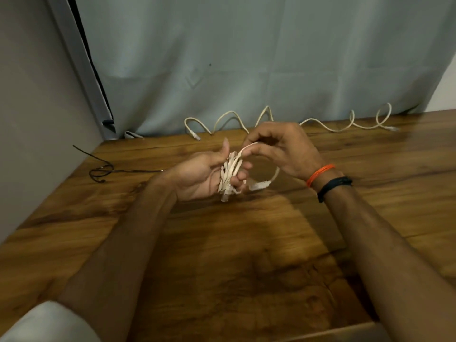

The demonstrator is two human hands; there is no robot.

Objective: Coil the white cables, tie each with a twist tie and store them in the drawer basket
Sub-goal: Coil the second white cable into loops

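On the wooden table a second white cable lies uncoiled along the far edge, the twist tie waits near the left edge, no drawer basket shows, while my left hand closes round the nearly coiled cable and my right hand pinches its last loop.

L hand palm up, fingers curled, thumb raised, gripping the coiled flat white cable. R hand above and beside it, palm down, pinching the cable's free loop w/ thumb and forefinger. Both forearms bare, extended fwd.
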